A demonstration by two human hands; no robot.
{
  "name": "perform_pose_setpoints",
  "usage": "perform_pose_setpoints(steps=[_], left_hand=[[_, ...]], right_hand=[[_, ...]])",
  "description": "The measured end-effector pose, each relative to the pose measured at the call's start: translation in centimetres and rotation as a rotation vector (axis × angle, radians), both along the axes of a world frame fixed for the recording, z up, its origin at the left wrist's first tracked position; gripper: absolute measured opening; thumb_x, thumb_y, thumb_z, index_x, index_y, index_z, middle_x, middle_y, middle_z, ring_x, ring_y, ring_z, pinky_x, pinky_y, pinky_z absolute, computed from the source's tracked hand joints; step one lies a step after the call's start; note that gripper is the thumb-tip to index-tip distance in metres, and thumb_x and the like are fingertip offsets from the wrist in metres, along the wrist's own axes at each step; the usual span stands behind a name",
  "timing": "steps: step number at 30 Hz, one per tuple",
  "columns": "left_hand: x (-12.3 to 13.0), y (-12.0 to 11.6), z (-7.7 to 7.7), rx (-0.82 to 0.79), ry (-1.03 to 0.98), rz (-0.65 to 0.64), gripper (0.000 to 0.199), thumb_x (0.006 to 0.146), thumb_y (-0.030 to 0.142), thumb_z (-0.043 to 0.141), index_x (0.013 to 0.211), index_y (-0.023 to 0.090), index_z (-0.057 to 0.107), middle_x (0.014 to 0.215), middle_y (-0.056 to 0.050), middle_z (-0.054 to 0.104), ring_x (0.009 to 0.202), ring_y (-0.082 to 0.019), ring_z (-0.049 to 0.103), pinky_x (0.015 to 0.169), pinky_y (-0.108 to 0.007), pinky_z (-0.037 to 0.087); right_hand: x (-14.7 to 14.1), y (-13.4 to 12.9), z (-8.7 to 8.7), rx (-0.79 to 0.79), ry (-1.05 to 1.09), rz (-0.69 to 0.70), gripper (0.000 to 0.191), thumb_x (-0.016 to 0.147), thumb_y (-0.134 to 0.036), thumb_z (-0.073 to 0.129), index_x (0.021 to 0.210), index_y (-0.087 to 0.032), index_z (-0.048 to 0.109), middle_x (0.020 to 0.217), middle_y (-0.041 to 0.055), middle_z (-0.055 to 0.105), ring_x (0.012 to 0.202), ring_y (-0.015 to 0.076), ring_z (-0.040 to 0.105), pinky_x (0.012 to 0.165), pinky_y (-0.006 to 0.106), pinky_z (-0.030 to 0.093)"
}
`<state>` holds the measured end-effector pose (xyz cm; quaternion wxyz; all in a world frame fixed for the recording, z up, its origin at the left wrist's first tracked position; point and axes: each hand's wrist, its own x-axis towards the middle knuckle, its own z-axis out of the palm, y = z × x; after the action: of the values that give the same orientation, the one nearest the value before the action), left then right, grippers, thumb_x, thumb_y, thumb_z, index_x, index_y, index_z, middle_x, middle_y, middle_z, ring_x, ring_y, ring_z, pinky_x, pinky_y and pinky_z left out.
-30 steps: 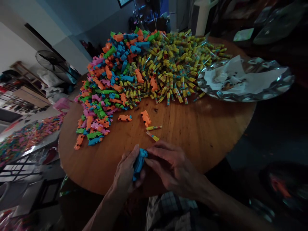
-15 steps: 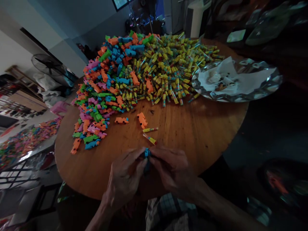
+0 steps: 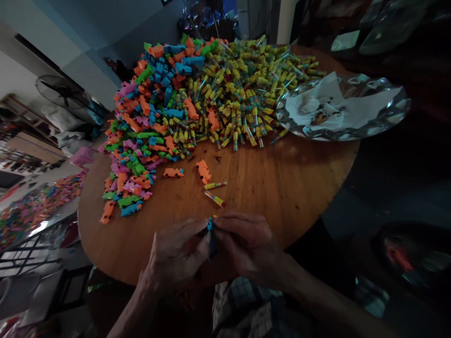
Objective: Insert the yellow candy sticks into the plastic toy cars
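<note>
Close to the table's near edge, a small blue toy car (image 3: 212,240) is pinched between my two hands. My left hand (image 3: 176,251) grips it from the left with thumb and fingers. From the other side, the thumb and fingertips of my right hand (image 3: 252,244) press on its upper end. A tiny yellow bit shows at the right fingertips, too small to identify. Just beyond my hands lie two yellow-labelled clear tubes, a nearer one (image 3: 214,199) and a farther one (image 3: 215,186). Two orange toy cars, one upright (image 3: 203,172) and one sideways (image 3: 174,172), rest behind them.
A heap of colourful toy cars (image 3: 136,141) covers the left of the round wooden table (image 3: 282,188). Yellow tubes (image 3: 243,94) are piled beside it. A shiny scalloped tray (image 3: 352,134) with white paper stands at the right. More toys (image 3: 49,206) are heaped at far left.
The blue toy car is turned slightly and a yellow bit now shows by my right fingertips. The whole view has shifted a little; both hands keep their grip.
</note>
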<state>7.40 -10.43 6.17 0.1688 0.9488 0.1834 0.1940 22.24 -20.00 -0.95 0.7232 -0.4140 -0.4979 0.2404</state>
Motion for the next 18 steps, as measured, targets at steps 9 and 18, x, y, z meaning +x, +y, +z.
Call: perform_pose_setpoints(steps=[9,18], left_hand=[[0.1,-0.8,0.3,-0.063,-0.018,0.121,0.023,0.085,0.011,0.066,0.103,0.020,0.075,0.096,-0.003,0.078,0.085,-0.013,0.075,0.081,-0.018,0.060],[0.3,-1.4,0.5,-0.092,-0.039,0.196,0.026,0.083,0.012,0.063,0.105,0.020,0.076,0.094,-0.002,0.079,0.081,-0.016,0.075,0.075,-0.021,0.062]], right_hand=[[-0.6,-0.3,-0.7,-0.017,-0.072,0.011,0.019,0.091,-0.008,0.054,0.098,-0.017,0.069,0.090,0.0086,0.068,0.082,0.0177,0.066,0.071,0.029,0.056],[-1.0,0.2,-0.9,-0.028,-0.010,-0.072,0.015,0.092,-0.010,0.057,0.096,-0.017,0.069,0.087,0.0056,0.069,0.077,0.0145,0.066,0.069,0.026,0.055]])
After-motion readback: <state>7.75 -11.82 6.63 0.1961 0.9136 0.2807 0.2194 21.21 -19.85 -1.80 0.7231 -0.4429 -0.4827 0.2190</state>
